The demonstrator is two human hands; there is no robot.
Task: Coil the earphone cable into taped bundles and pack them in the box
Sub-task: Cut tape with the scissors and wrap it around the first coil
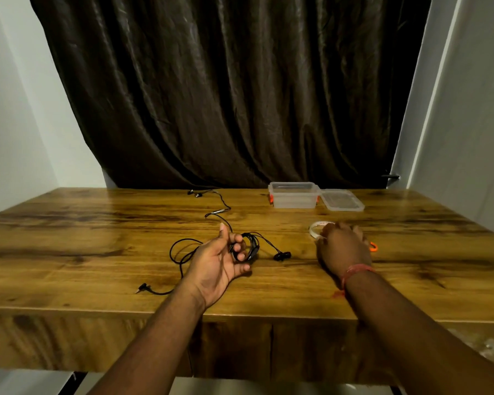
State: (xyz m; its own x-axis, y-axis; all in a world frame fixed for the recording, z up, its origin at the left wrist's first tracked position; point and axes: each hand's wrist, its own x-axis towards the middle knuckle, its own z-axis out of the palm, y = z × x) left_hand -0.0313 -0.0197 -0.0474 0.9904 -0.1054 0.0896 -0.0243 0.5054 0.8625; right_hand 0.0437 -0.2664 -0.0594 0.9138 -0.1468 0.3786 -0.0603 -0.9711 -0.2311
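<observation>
My left hand grips a partly coiled black earphone cable just above the wooden table. Its earbuds lie to the right of the coil, and loose cable trails left to the jack plug. My right hand reaches over a white tape roll, with its fingers on the roll's right side; how they hold it is hidden. A second black earphone lies uncoiled toward the back of the table. The clear plastic box stands open at the back right.
The box's clear lid lies flat to the right of the box. An orange object peeks out from behind my right hand. A dark curtain hangs behind the table, with white walls on both sides.
</observation>
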